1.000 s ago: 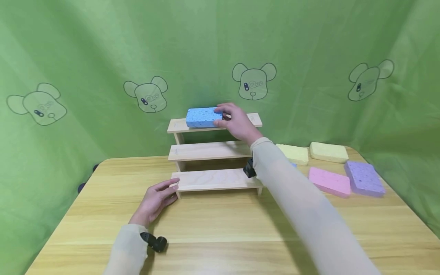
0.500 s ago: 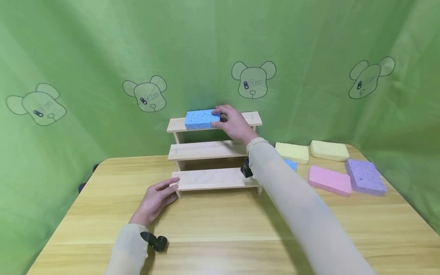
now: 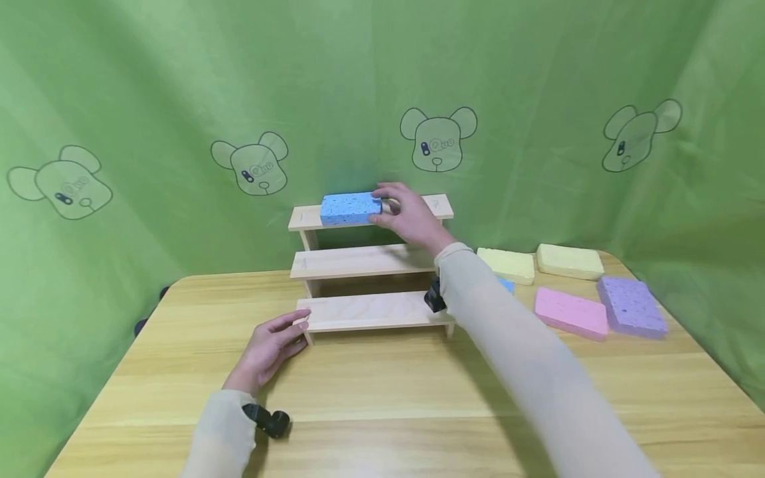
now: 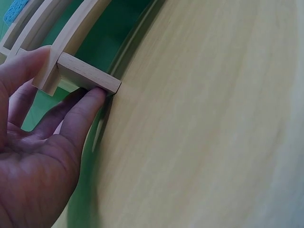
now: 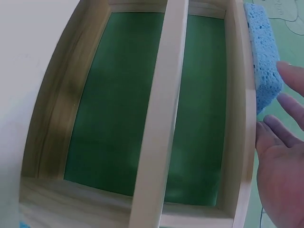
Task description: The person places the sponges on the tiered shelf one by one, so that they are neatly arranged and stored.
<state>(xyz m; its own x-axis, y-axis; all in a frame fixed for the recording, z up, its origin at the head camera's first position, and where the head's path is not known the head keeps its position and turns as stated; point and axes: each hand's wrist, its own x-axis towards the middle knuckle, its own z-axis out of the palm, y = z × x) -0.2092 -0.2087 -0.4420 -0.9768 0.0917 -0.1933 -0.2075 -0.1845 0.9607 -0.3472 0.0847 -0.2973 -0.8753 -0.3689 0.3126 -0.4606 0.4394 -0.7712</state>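
A blue sponge (image 3: 349,208) lies flat on the top step of a three-step wooden display shelf (image 3: 358,312), left of that step's middle. At the sponge's right end, my right hand (image 3: 414,214) has its thumb on the front and its index finger near the back edge. The right wrist view has the fingers around the same end of the sponge (image 5: 264,52). My left hand (image 3: 269,348) grips the left end of the bottom step. In the left wrist view, its thumb is over the board and other fingers (image 4: 88,111) touch the side support.
On the table (image 3: 370,411), right of the shelf, lie two pale yellow sponges (image 3: 507,265), a pink sponge (image 3: 570,313) and a purple sponge (image 3: 632,307). Another blue sponge (image 3: 508,285) is mostly hidden behind the right forearm. A green curtain (image 3: 346,79) hangs behind.
The blue sponge has come down slightly and a little to the left onto the top step, with my right hand at its end. My left hand has stayed put.
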